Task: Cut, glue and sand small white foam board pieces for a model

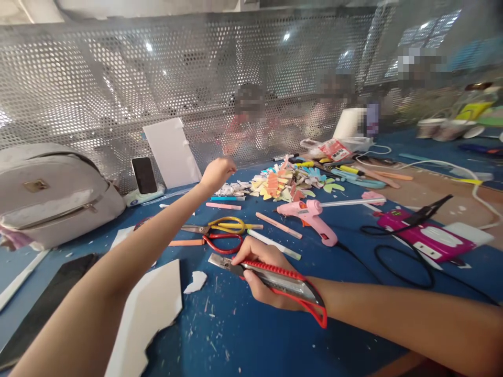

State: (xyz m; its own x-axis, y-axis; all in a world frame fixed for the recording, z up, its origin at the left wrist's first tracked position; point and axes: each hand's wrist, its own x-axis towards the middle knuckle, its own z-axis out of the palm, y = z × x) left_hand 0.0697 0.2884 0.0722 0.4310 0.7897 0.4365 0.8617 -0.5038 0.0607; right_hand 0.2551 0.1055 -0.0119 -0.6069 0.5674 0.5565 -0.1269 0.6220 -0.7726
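Note:
My right hand (269, 272) is wrapped around a red and grey box cutter (283, 280), its tip pointing left above the blue table. My left hand (218, 174) reaches far forward to the near side of a pile of white paper scraps (238, 188); its fingers are curled, and whatever may be in them is hidden. Right of those scraps lies a heap of coloured paper cut-outs (279, 180). Scissors (223, 235) with a red and a yellow handle rest just beyond the cutter. Below my left forearm is a torn-edged white board (153, 309), with a small white fragment (195, 281) beside it.
A pink glue gun (310, 214) with a cord and a magenta power strip (426, 235) lie at right. Several markers (279, 225) are scattered centrally. A backpack (58, 193), phone (144, 175) and upright white board (173, 152) stand left, before a perforated metal screen (196, 68).

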